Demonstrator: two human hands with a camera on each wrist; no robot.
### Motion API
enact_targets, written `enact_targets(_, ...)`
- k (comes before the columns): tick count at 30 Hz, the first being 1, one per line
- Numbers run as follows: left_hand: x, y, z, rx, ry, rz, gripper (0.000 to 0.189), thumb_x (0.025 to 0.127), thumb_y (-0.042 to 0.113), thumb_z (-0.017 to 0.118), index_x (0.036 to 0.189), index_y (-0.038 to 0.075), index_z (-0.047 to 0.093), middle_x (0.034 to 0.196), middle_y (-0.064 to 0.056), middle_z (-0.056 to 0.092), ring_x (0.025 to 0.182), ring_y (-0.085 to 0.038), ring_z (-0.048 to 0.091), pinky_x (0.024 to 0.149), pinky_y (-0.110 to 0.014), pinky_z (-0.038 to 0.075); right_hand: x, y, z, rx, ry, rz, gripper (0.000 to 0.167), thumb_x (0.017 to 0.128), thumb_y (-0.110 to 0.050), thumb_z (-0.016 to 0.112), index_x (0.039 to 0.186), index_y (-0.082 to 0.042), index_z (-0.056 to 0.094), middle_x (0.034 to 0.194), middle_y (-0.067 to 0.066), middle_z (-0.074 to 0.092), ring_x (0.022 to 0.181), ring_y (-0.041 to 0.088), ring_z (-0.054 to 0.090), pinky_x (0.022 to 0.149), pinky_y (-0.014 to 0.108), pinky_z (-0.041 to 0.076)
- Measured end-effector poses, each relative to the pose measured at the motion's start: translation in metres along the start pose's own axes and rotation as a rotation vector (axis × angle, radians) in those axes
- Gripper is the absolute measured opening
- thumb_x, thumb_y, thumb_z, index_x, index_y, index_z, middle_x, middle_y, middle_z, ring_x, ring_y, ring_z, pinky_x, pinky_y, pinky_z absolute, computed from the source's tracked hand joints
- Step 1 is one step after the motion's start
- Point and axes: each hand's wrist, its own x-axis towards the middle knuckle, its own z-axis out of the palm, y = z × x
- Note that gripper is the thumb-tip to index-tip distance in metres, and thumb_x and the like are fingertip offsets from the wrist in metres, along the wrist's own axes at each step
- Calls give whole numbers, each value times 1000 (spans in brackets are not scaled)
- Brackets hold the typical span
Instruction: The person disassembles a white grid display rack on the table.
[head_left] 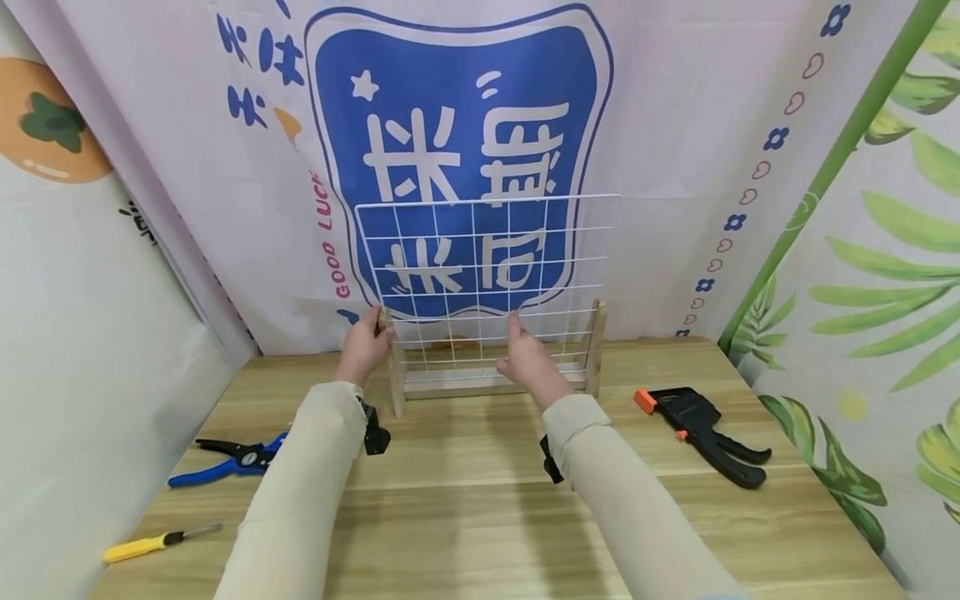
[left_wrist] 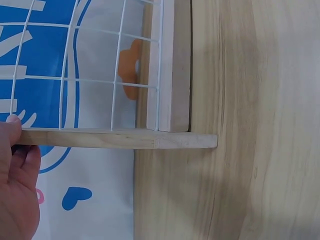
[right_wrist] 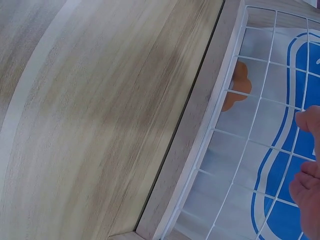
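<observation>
A white wire grid panel (head_left: 472,201) stands upright in a wooden stand with a post at each side and a crossbar (head_left: 450,388) along the bottom. My left hand (head_left: 365,346) grips the top of the left post (head_left: 395,379), with the thumb on the near side in the left wrist view. In front of the grid is my right hand (head_left: 528,360), its index finger straight up against the lower wires and the other fingers bent. The right wrist view shows the thumb and curled fingertips (right_wrist: 302,187) close to the wires. The right post (head_left: 594,354) stands untouched.
Blue-handled pliers (head_left: 232,458) and a yellow screwdriver (head_left: 146,546) lie on the table's left side. A black clamp with orange tips (head_left: 697,429) lies to the right. Behind the stand hangs a printed cloth (head_left: 660,125) at the wooden table's (head_left: 465,508) back edge.
</observation>
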Motion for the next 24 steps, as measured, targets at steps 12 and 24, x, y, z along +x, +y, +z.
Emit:
enact_targets(12,-10,-5,1,-10,75,56,43,93,11,53,132,-4,41,120,-29,54,112,-38,51,99,-48,44,-3,3,6,12,88,-57,86,85,-18,64,147,0,6,79,15,60,55,19,53,66,34,55)
enact_targets(24,-27,-12,2,-108,27,90,57,92,9,55,140,-8,29,138,-30,38,127,-38,41,106,-43,38,-8,5,12,37,166,-50,83,84,-18,65,145,2,13,72,17,60,53,22,54,59,35,56)
